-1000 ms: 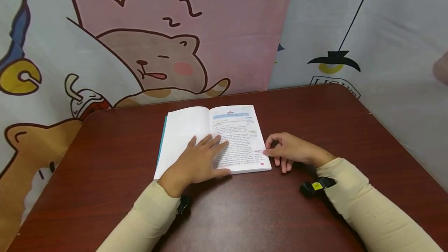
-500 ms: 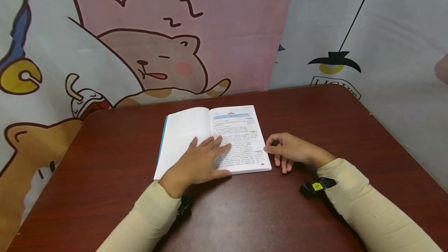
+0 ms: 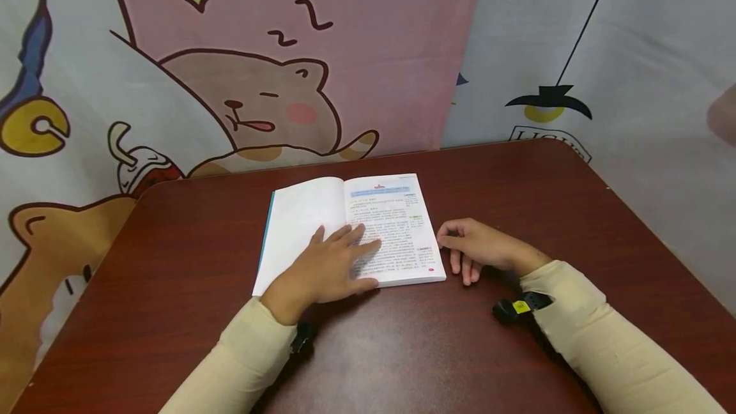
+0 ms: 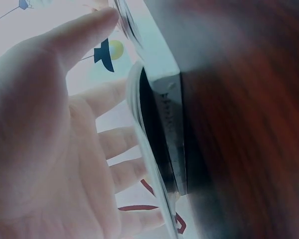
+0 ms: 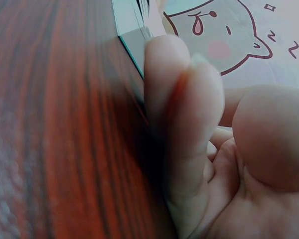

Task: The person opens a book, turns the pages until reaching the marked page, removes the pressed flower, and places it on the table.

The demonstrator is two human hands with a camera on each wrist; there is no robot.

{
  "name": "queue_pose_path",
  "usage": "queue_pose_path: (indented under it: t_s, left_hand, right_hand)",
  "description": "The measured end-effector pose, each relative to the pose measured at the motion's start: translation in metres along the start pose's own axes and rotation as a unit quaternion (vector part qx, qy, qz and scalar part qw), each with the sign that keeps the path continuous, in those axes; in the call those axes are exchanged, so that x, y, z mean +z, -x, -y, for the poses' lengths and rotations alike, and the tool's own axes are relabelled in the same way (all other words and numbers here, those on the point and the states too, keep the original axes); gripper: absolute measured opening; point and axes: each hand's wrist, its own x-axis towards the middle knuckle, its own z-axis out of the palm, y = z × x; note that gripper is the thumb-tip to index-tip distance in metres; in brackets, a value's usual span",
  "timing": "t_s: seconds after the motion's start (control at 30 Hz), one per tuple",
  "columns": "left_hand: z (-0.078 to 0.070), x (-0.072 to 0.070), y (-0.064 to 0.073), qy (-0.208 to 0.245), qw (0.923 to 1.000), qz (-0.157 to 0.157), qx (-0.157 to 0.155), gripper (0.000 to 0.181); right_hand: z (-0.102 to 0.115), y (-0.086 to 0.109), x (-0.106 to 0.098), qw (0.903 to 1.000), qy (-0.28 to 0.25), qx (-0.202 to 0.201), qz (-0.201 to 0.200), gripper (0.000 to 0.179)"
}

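Observation:
An open book [image 3: 388, 200] lies on the table, its left page blank white and its right page printed. My left hand [image 3: 324, 267] rests spread across the lower middle of the pages, fingers straight, thumb along the bottom edge. In the left wrist view, the palm of the left hand [image 4: 74, 164] shows beside the raised left leaves of the book [image 4: 164, 94]. My right hand [image 3: 471, 245] is at the book's right edge, thumb and index fingertips close together there. Whether a page lies between them is hidden; its other fingers are bent toward the table.
The dark red-brown table [image 3: 391, 350] runs all round the book. A cartoon-printed cloth [image 3: 397, 37] hangs behind its far edge. A black camera [image 3: 506, 310] is strapped at the right wrist, near the tabletop.
The right thumb has drawn back a little from the page margin toward the index finger at the book's edge. The left hand and the book have stayed nearly still.

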Motion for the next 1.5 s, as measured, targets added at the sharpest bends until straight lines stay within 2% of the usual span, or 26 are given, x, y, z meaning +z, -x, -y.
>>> queue_pose_path:
  t_s: [0.37,0.7,0.9,1.2,1.37,1.5]
  left_hand:
    - [-0.0002,-0.0018,0.0006,0.005,1.0000,-0.001,0.006,0.063]
    - [0.0027,0.0013,-0.0018,-0.007,0.9951,-0.066,0.073,0.051]
    - [0.0029,0.0013,-0.0029,-0.018,0.9916,-0.082,0.098,0.048]
    - [0.0035,0.0011,-0.0043,-0.033,0.9853,-0.124,0.113,0.059]
    - [0.0025,0.0005,-0.0048,-0.052,0.9830,-0.139,0.108,0.073]
    - [0.0014,0.0009,-0.0054,-0.073,0.9778,-0.162,0.111,0.087]
  right_hand:
    - [-0.0028,-0.0015,0.0001,1.0000,-0.009,0.002,0.001,0.029]
    - [-0.0024,-0.0022,0.0002,0.9999,-0.011,0.001,0.003,0.028]
    - [-0.0016,-0.0018,0.0008,0.9999,-0.012,0.001,0.004,0.027]
    - [-0.0010,-0.0015,0.0017,0.9999,-0.014,0.002,0.003,0.029]
    - [-0.0018,-0.0015,0.0019,0.9999,-0.012,0.003,0.002,0.029]
    - [-0.0021,-0.0013,0.0024,0.9999,-0.010,0.002,0.000,0.028]
